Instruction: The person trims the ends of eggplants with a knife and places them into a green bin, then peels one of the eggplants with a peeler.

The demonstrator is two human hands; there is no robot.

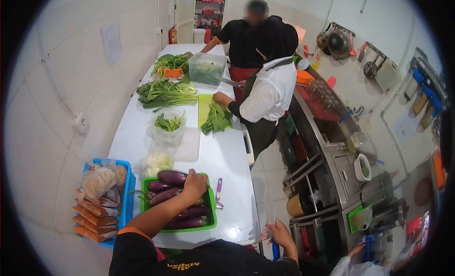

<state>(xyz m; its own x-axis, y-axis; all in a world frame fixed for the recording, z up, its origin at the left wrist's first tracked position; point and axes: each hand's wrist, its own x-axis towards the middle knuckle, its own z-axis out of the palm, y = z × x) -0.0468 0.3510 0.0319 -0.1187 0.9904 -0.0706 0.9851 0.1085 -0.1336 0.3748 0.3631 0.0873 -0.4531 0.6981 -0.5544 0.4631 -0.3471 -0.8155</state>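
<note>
My left hand [194, 185] reaches over a green basket [213, 218] of purple eggplants [173, 177], its fingers curled at the basket's far right edge; what they hold, if anything, is hidden. Off the right side of the table, my right hand [278, 233] is closed around a knife [276, 251] with a blue handle, its pale blade blurred. Beside the basket lies a purple-handled peeler [219, 193]. A wrapped cabbage [159, 163] sits just beyond the basket.
Bagged goods fill a blue basket [128, 200] at left. Further up the white table [130, 133] are leafy greens [166, 93], a clear tub [207, 67] and a green cutting board [204, 107], where a co-worker [270, 93] holds a knife. Another person stands behind. A steel counter runs along the right.
</note>
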